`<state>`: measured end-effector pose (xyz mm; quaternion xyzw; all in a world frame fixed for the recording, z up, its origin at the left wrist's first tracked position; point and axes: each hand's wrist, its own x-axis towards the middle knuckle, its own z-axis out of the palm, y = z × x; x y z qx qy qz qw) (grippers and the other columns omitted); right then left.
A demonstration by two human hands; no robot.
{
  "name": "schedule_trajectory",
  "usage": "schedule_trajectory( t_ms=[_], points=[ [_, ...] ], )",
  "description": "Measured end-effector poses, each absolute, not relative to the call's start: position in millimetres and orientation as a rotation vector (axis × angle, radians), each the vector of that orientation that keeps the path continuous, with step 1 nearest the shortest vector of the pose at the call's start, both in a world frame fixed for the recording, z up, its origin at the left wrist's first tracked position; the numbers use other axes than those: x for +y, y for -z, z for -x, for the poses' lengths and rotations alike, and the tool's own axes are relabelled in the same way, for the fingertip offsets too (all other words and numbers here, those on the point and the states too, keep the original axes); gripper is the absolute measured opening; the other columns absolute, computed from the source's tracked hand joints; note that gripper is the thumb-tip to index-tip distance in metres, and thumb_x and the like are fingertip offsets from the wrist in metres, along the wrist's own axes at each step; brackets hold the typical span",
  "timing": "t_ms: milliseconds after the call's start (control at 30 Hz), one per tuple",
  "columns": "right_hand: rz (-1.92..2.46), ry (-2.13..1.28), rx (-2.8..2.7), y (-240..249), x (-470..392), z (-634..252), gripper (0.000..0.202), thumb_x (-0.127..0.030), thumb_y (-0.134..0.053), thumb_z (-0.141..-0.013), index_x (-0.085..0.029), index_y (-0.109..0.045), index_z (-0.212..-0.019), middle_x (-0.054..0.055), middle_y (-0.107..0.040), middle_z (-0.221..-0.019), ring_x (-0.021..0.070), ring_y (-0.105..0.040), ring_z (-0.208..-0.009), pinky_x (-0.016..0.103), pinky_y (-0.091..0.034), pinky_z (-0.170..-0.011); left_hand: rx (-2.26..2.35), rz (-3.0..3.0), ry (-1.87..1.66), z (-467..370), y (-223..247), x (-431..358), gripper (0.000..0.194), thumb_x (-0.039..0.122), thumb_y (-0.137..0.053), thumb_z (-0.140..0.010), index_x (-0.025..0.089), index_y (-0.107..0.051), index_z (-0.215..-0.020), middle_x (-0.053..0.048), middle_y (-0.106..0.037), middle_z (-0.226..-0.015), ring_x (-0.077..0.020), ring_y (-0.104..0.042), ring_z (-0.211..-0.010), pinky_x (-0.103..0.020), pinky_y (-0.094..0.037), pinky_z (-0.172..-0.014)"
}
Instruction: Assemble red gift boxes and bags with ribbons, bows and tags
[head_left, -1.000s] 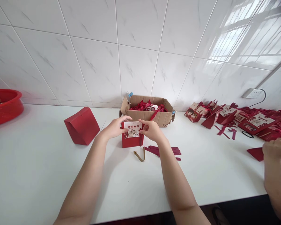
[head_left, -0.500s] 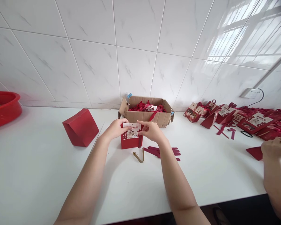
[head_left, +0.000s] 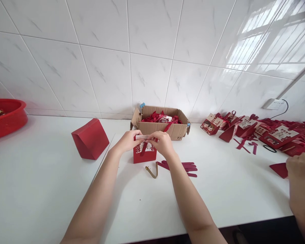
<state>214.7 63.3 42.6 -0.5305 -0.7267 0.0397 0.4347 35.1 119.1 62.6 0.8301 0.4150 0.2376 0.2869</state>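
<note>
A small red gift box [head_left: 144,158] with a printed white label stands on the white table in front of me. My left hand [head_left: 128,141] is closed on the left end of its pale top edge. At the right of that edge, the fingers of my right hand [head_left: 161,143] pinch a dark red ribbon [head_left: 143,149], whose end hangs down across the label. The exact grip at the fingertips is partly hidden. A gold V-shaped strip [head_left: 152,172] lies just before the box. Several dark red ribbon strips [head_left: 190,166] lie partly behind my right forearm.
Behind my hands stands a cardboard box [head_left: 155,127] of red ribboned items. A plain red box [head_left: 90,139] is at left, near a red basin [head_left: 10,120]. Finished-looking gift boxes [head_left: 279,135] pile at right. Another person's hand [head_left: 300,166] is beside a red piece.
My right fingers have moved inward to the top middle of the gift box. The ribbon has shifted from the box's right side to across its label. The view has shifted slightly.
</note>
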Motion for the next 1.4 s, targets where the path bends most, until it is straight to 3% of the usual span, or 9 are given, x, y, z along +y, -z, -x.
schedule_trajectory(
  t_ms=[367, 633, 767, 867, 1000, 1167, 1400],
  points=[
    [1.379, -0.031, -1.768, -42.3, 62.6, -213.5, 0.007, -0.023, -0.069, -0.081, -0.021, -0.07, -0.074, 0.0, -0.072, -0.078, 0.0143, -0.06, -0.074, 0.029, -0.036, -0.077, 1.09, -2.307, -0.648, -40.4, -72.0, 106.7, 0.033, 0.052, -0.055, -0.081, 0.02, -0.061, -0.076, 0.001, -0.055, -0.061, -0.0133, -0.045, -0.055, -0.024, -0.029, -0.052],
    [1.192, 0.108, -1.617, -48.2, 57.7, -215.2, 0.014, -0.032, -0.072, -0.077, -0.021, -0.064, -0.077, 0.005, -0.065, -0.085, 0.0197, -0.054, -0.085, 0.032, -0.044, -0.078, 1.121, -2.358, -0.666, -34.8, -89.5, 89.7, 0.031, 0.051, -0.053, -0.083, 0.023, -0.064, -0.078, 0.002, -0.056, -0.059, -0.0129, -0.042, -0.05, -0.025, -0.029, -0.051],
    [0.969, -0.076, -1.619, -56.9, 49.0, -219.6, 0.02, -0.039, -0.071, -0.078, -0.02, -0.064, -0.077, 0.004, -0.067, -0.081, 0.0175, -0.06, -0.079, 0.03, -0.048, -0.072, 1.041, -2.417, -0.722, -32.5, -101.7, 72.0, 0.026, 0.046, -0.051, -0.086, 0.025, -0.065, -0.081, 0.002, -0.063, -0.065, -0.0127, -0.045, -0.051, -0.025, -0.032, -0.052],
    [0.837, -0.154, -1.628, -66.8, 38.6, -220.2, 0.025, -0.042, -0.07, -0.079, -0.019, -0.064, -0.069, 0.003, -0.066, -0.07, 0.0148, -0.06, -0.067, 0.028, -0.047, -0.062, 1.003, -2.482, -0.771, -32.4, -111.1, 55.4, 0.021, 0.041, -0.051, -0.087, 0.025, -0.064, -0.085, 0.002, -0.065, -0.07, -0.0132, -0.049, -0.054, -0.025, -0.036, -0.054],
    [0.797, -0.132, -1.63, -82.2, 19.9, -219.6, 0.029, -0.045, -0.067, -0.08, -0.02, -0.062, -0.065, 0.002, -0.062, -0.065, 0.0149, -0.059, -0.065, 0.029, -0.048, -0.06, 0.864, -2.446, -0.722, -24.8, -125.0, 34.3, 0.028, 0.048, -0.053, -0.086, 0.025, -0.064, -0.097, -0.001, -0.069, -0.085, -0.0165, -0.058, -0.066, -0.026, -0.042, -0.057],
    [0.611, -0.246, -1.777, -96.5, -5.0, -221.0, 0.024, -0.04, -0.07, -0.079, -0.02, -0.063, -0.068, 0.002, -0.061, -0.066, 0.0145, -0.059, -0.066, 0.03, -0.05, -0.062, 0.582, -2.17, -0.643, -7.2, -140.7, 16.3, 0.046, 0.044, -0.03, -0.096, 0.024, -0.071, -0.101, -0.004, -0.072, -0.093, -0.0218, -0.067, -0.09, -0.031, -0.053, -0.079],
    [0.368, -0.502, -1.882, -100.5, -16.9, -215.1, 0.023, -0.036, -0.07, -0.08, -0.021, -0.061, -0.066, 0.001, -0.061, -0.063, 0.0122, -0.059, -0.06, 0.026, -0.05, -0.056, 0.423, -2.232, -0.619, -8.4, -142.8, 9.4, 0.009, 0.028, -0.062, -0.082, 0.026, -0.07, -0.086, 0.002, -0.073, -0.075, -0.0134, -0.067, -0.065, -0.02, -0.053, -0.058]
  ],
)
